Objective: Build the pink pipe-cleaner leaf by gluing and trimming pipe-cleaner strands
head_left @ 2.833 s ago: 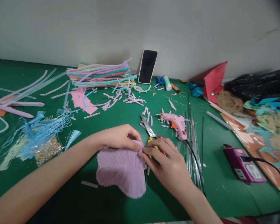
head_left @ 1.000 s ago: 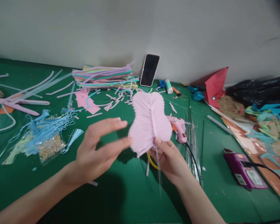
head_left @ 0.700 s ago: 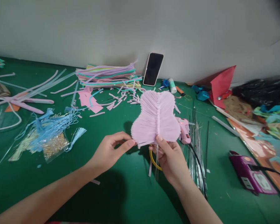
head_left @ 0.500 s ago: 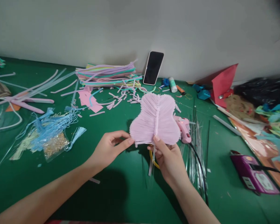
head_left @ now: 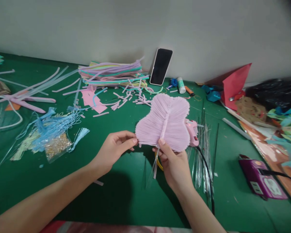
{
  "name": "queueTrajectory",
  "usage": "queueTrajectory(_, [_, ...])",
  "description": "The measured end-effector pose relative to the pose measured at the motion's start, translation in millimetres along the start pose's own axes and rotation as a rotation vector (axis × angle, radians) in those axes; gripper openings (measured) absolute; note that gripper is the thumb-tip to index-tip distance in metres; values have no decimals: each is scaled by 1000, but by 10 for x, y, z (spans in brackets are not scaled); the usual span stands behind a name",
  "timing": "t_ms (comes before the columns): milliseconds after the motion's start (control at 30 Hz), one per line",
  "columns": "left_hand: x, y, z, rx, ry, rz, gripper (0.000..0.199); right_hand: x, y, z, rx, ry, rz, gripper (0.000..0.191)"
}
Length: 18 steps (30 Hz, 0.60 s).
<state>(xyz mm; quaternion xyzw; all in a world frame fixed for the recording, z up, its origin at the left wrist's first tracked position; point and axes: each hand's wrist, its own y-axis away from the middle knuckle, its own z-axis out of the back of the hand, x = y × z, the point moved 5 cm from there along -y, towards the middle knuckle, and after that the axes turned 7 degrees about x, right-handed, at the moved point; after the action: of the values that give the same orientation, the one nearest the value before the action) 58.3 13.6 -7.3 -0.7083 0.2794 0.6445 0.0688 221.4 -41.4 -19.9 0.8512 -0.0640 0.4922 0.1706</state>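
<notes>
A pale pink, wing-shaped pipe-cleaner piece (head_left: pixel 164 123) is held up above the table, its rows slanting off a fuzzy central spine. My right hand (head_left: pixel 176 161) grips the spine's lower end, thumb in front and fingers behind. Thin wires (head_left: pixel 154 163) hang down below that thumb. At the lower left corner of the piece, my left hand (head_left: pixel 117 149) pinches the edge between thumb and fingers. Part of a yellow ring (head_left: pixel 158 161) shows by the right hand. Behind the piece's right side lies a pink glue gun (head_left: pixel 193 132), partly hidden.
Bundled pipe cleaners (head_left: pixel 111 72) and cut scraps lie at the back, beside a phone (head_left: pixel 161 66) leaning on the wall. Blue tassels (head_left: pixel 50 127) and a bag of gold findings (head_left: pixel 57 146) are left. Loose wires (head_left: pixel 203 155) and a purple power box (head_left: pixel 262 179) are right.
The pipe-cleaner piece has tilted clockwise, its top leaning right, and the wires below swung left. Both hands keep their hold. The whole view has shifted slightly.
</notes>
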Motion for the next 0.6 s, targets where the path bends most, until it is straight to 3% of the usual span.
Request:
queueTrajectory(233, [22,-25,-3,4,49,33,19,-38,4,25,-11,16,-15,23])
queueTrajectory(433, [24,-20,-40,81,-17,26,16,-26,-11,26,-22,9,1,32])
queueTrajectory(600, [74,-21,-79,170,69,9,19,-30,-15,21,-19,-27,-45,32])
